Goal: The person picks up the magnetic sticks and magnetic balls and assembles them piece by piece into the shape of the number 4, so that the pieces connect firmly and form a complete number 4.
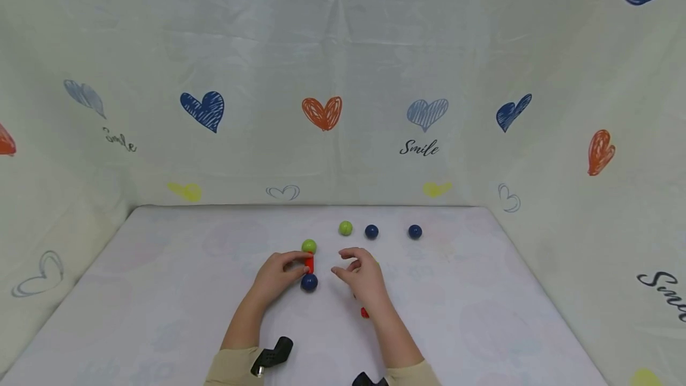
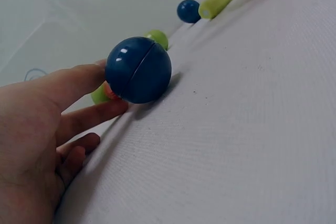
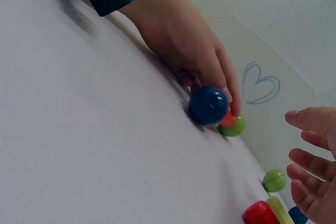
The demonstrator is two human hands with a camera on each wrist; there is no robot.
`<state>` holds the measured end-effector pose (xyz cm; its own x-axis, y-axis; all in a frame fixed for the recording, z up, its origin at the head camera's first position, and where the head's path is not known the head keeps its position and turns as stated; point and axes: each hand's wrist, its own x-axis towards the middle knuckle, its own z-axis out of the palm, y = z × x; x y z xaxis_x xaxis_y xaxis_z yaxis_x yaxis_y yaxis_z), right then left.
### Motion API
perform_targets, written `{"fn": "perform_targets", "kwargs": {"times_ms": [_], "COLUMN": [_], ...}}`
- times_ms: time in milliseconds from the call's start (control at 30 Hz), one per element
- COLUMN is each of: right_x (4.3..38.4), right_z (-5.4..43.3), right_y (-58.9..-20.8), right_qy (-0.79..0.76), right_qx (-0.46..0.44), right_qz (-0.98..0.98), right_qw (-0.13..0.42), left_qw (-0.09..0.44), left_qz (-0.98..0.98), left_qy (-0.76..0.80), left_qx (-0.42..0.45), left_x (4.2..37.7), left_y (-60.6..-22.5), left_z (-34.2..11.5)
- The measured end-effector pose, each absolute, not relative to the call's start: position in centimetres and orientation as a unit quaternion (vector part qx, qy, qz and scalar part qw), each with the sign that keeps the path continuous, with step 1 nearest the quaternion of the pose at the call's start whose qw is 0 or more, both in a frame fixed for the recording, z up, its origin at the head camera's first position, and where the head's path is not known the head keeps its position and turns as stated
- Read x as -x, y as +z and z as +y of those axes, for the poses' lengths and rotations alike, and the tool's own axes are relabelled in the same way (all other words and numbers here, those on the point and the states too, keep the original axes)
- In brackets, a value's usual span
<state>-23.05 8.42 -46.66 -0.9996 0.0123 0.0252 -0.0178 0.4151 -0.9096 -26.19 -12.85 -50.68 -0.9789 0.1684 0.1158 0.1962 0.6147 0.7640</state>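
My left hand (image 1: 274,277) pinches a short red rod (image 1: 309,263) between thumb and fingers. A green ball (image 1: 309,246) sits at the rod's far end and a dark blue ball (image 1: 309,283) at its near end. In the left wrist view the blue ball (image 2: 139,70) covers most of the rod. To the right, my right hand (image 1: 367,279) hovers over the table with its fingers spread and relaxed. Nothing shows between its thumb and fingers in the right wrist view, where the fingers (image 3: 310,163) stand apart from the joined pieces.
Farther back on the white table (image 1: 455,314) lie a loose green ball (image 1: 345,228) and two blue balls, one nearer (image 1: 371,232) and one at the right (image 1: 415,232). A green rod (image 2: 215,3) and a red piece (image 1: 365,313) lie around the right hand, partly hidden in the head view.
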Motion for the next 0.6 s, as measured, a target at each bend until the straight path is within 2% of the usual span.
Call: {"fn": "perform_targets", "kwargs": {"times_ms": [233,433,600], "right_x": [23.7,24.1,24.3], "right_z": [10.3,10.9,11.4], "right_y": [-46.6,-47.2,-47.6], "right_qy": [0.525,0.522,0.505], "right_qx": [0.042,0.073,0.082], "right_qz": [-0.849,-0.849,-0.857], "right_qw": [0.048,0.046,0.066], "left_qw": [0.011,0.006,0.003], "left_qz": [-0.899,-0.898,-0.895], "left_qy": [-0.425,-0.428,-0.433], "left_qx": [0.100,0.105,0.107], "left_x": [26.2,26.4,26.5], "left_y": [-50.6,-50.8,-50.8], "left_z": [-12.8,-12.9,-12.9]}}
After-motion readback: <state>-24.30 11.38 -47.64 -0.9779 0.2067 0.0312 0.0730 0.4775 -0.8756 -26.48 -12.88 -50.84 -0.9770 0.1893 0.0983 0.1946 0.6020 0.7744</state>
